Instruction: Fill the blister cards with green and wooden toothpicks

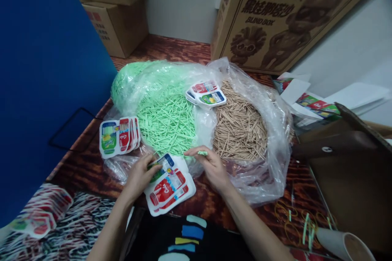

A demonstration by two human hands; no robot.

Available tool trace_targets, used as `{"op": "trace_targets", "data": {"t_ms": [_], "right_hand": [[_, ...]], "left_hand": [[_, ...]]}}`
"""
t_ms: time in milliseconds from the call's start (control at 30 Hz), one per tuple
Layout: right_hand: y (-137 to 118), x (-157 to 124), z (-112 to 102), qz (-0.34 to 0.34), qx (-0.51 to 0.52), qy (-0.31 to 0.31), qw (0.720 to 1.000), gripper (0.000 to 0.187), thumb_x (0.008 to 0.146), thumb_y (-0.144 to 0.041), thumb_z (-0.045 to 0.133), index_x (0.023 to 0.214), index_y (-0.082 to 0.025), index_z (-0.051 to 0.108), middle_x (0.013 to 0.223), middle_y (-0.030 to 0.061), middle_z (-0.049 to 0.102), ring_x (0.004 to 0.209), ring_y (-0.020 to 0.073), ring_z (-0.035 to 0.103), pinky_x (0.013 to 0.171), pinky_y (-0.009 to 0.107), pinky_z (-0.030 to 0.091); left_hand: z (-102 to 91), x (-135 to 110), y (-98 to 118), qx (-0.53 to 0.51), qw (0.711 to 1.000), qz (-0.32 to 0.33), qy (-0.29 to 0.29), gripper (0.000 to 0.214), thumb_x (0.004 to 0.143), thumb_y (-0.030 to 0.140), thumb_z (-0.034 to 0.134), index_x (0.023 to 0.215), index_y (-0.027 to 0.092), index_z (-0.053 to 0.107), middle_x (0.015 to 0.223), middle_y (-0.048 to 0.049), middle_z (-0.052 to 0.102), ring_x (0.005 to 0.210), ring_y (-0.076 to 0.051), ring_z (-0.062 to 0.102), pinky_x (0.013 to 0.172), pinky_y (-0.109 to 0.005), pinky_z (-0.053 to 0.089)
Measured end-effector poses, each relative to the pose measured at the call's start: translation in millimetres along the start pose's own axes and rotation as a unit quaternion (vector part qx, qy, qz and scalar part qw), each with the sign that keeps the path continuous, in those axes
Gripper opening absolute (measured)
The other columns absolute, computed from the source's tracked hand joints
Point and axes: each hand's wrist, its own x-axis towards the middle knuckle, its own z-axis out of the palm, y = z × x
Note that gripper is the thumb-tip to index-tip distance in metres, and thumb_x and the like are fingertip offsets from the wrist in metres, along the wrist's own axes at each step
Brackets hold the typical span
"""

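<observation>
- Two hands work at the near edge of the worktop (92, 167). The left hand (139, 175) grips a fanned stack of packets (170, 187), thumb on top, fingers hidden beneath.
- The stack lies slanted between the hands, with its green-printed end under the thumb and its red end nearer the person.
- The right hand (212, 167) pinches a short green stick (202, 153) at its fingertips. The stick's long axis runs sideways, and its free end points away from the left hand.
- Just beyond the hands, a clear bag holds a green stick pile (165, 118). Beside it, beyond the right hand, is a tan stick pile (239, 128).
- A second packet stack (119, 135) sits beyond the left hand. A third (206, 93) rests far beyond the right, on the bags.
- The print on the packets is too small to read fully.
</observation>
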Motion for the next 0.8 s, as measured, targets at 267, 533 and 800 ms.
{"op": "trace_targets", "data": {"t_ms": [267, 533, 800], "right_hand": [[49.6, -69.8, -2.0, 0.056, -0.058, 0.023, 0.996, 0.020, 0.092, -0.032, 0.052, 0.094, -0.022, 0.070, 0.094, 0.0044, 0.070, 0.095, 0.0196, 0.062, 0.099, 0.040, 0.041], [58.3, -74.6, -3.8, 0.039, -0.054, 0.029, 0.997, 0.019, 0.092, -0.029, 0.050, 0.093, -0.022, 0.068, 0.095, 0.0043, 0.070, 0.097, 0.0200, 0.062, 0.095, 0.038, 0.044], [57.8, -75.5, -4.9, 0.042, -0.056, 0.034, 0.997, 0.018, 0.092, -0.026, 0.051, 0.093, -0.022, 0.068, 0.095, 0.0041, 0.071, 0.097, 0.0196, 0.063, 0.095, 0.037, 0.044]], "left_hand": [[2.8, -1.2, -11.0, -0.012, 0.999, -0.001, 0.045, 0.022, 0.077, 0.040, 0.059, 0.080, 0.019, 0.065, 0.079, -0.0018, 0.067, 0.074, -0.020, 0.061, 0.066, -0.028, 0.046], [0.5, -7.1, -7.3, -0.038, 0.993, -0.052, 0.097, 0.023, 0.073, 0.041, 0.062, 0.078, 0.019, 0.067, 0.068, 0.0010, 0.064, 0.064, -0.016, 0.057, 0.056, -0.024, 0.044], [1.3, -5.1, -7.1, -0.021, 0.995, -0.027, 0.094, 0.020, 0.074, 0.039, 0.061, 0.073, 0.019, 0.060, 0.067, 0.0024, 0.056, 0.064, -0.014, 0.052, 0.056, -0.022, 0.040]]}}
